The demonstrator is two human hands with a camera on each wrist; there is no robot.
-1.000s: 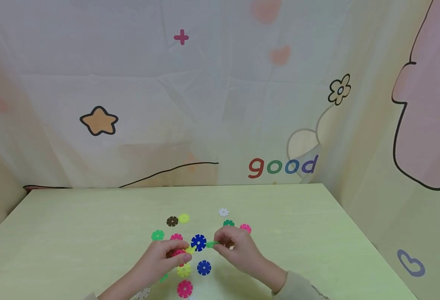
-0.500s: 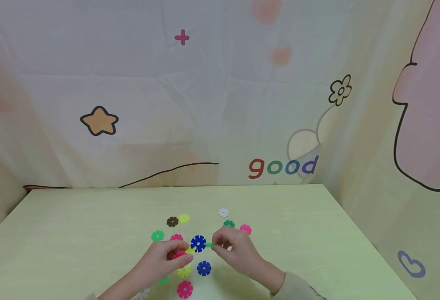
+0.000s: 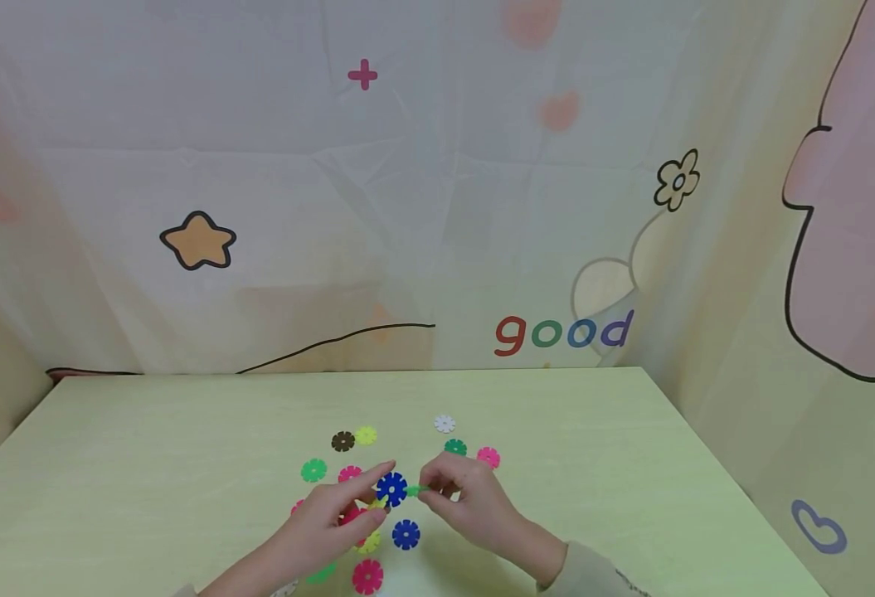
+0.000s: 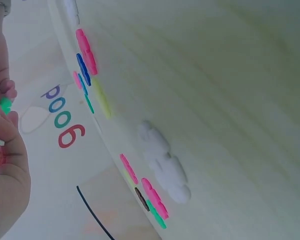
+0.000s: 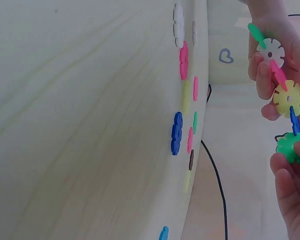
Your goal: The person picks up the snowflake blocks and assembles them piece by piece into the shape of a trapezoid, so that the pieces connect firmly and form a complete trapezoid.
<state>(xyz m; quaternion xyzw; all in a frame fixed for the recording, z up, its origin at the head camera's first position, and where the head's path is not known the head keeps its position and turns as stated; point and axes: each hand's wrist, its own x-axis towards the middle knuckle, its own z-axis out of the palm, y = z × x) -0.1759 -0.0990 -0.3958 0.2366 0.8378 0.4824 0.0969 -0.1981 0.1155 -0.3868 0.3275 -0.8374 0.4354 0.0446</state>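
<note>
Monitoring the hands remotely, I locate the chain of slotted discs (image 5: 282, 102) above the table (image 3: 183, 464), held between both hands. Grip status: the left hand (image 3: 330, 518) holds the longer portion of the chain, its index finger extended alongside the blue disc (image 3: 391, 489); the right hand (image 3: 476, 497) pinches the green end disc (image 5: 287, 147) between thumb and fingers. From the right wrist view I read the sequence as green, white, pink, yellow, blue, green. How deeply each slot is seated, I cannot tell.

Fault conditions, in my judgement:

1. Joint release. Pulling or twisting the green end disc could free it from the blue disc if that slot is only shallowly engaged.
2. Buckling. Excess push from the right hand could turn a middle joint sideways.
3. Drop. With the index finger extended, a relaxed left thumb could let the chain fall near the loose blue disc (image 3: 405, 535) and the loose pink disc (image 3: 367, 576) lying on the table.

Markings: the backdrop (image 3: 295, 191) carries the word "good" (image 3: 549, 333) in multicoloured letters. The right sleeve (image 3: 582, 570) bears dark marks that I cannot resolve. I find no readable brand or label on the discs.
</note>
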